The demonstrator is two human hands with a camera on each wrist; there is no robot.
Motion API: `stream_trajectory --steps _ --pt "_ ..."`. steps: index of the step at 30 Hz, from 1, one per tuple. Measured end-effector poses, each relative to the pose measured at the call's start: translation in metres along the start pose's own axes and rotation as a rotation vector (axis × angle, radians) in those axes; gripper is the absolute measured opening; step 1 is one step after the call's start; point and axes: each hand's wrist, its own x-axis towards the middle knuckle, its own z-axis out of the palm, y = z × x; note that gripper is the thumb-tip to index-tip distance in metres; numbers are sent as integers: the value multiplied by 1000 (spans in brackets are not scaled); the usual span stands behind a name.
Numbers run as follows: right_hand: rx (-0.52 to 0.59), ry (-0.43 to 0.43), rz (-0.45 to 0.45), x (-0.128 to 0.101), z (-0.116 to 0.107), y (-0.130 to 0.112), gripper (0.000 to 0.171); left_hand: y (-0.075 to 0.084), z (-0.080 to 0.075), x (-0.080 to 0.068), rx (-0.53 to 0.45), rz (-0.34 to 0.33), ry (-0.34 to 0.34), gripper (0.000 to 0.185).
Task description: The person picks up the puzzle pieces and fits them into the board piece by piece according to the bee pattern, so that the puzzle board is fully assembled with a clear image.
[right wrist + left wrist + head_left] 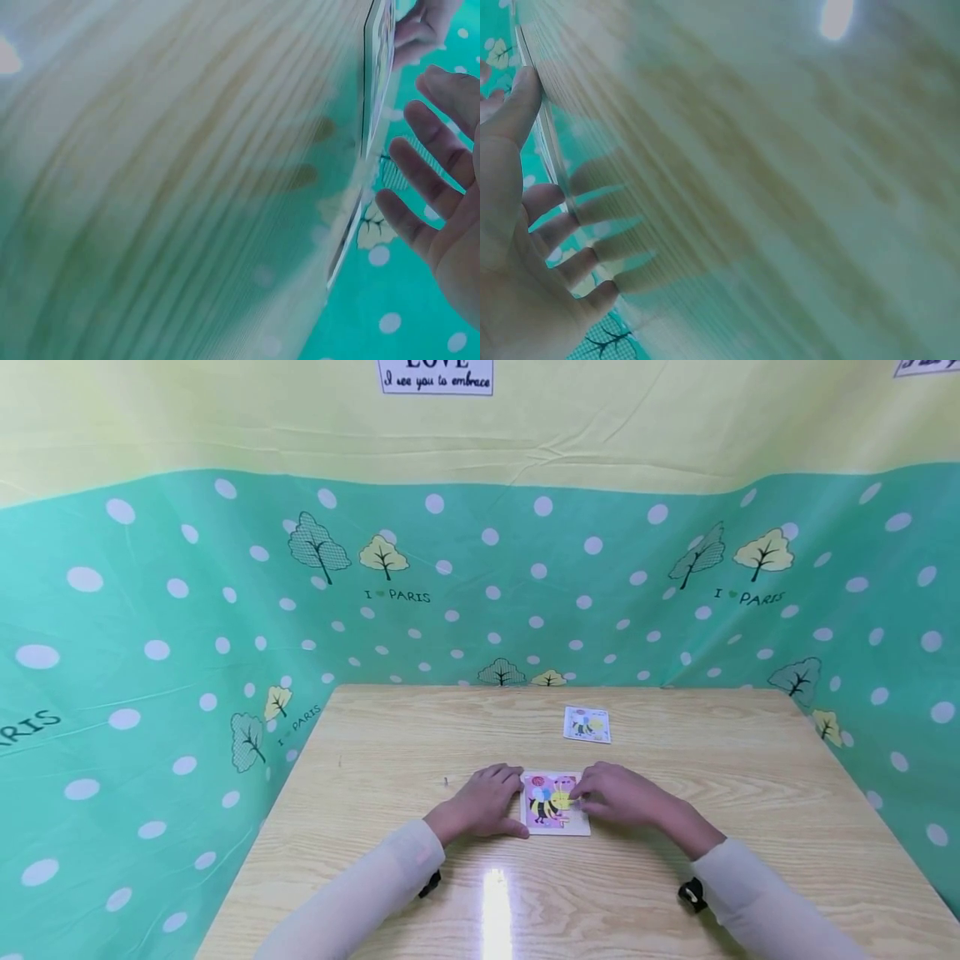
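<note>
Pale sleeves lead to the left hand [483, 800] resting flat, fingers relaxed, at the bee puzzle board's [553, 803] nine o'clock edge mid-desk [390, 760], while the right hand [618, 795] seemingly presses a piece in; next, seating it flush against the picture card [587, 724] at twelve o'clock.

A light wooden counter [675, 877] bearing a bright light glare [495, 893], enclosed by green polka-dot cloth [150, 635] beneath yellow cloth [225, 418].

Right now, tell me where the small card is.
In the head view, the card lies on the table, beyond the right hand and the puzzle.
</note>
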Motion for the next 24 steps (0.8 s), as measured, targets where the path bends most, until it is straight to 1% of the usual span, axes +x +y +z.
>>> stream_trajectory --steps 3,9,18,24 --pt "6 18 7 -6 -3 6 21 0 1 1 1 1 1 81" --pt "25 22 62 -18 -9 17 22 -1 2 1 4 2 -1 81" --pt "52 39 146 -34 -11 31 23 0 1 1 12 -4 -5 83" --pt "59 40 158 -44 -12 38 25 1 0 1 16 -6 -10 83"
